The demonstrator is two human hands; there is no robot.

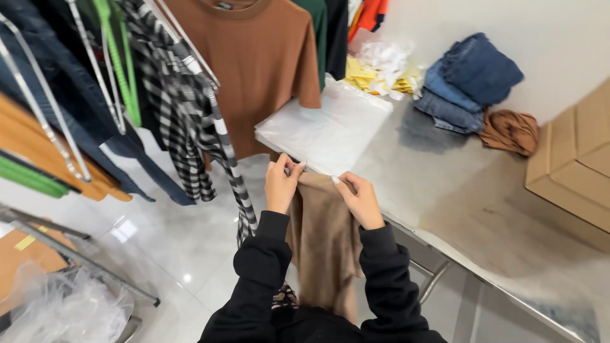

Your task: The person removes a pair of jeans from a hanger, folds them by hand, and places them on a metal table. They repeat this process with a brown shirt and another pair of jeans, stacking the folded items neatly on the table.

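A tan, soft garment (323, 241) hangs down in front of me, its top edge held level with the near edge of a steel table (470, 190). My left hand (281, 184) pinches the garment's upper left corner between thumb and fingers. My right hand (361, 198) grips the upper right corner the same way. Both arms wear black sleeves. A stack of clear plastic bags (324, 127) lies on the table just beyond my hands.
A rack on the left carries a brown T-shirt (260, 57), a black-and-white checked shirt (181, 108) and dark jackets. Folded jeans (467, 79), a crumpled brown cloth (510, 130) and yellow and white packets (381, 70) sit at the table's far side; cardboard boxes (575, 165) at right.
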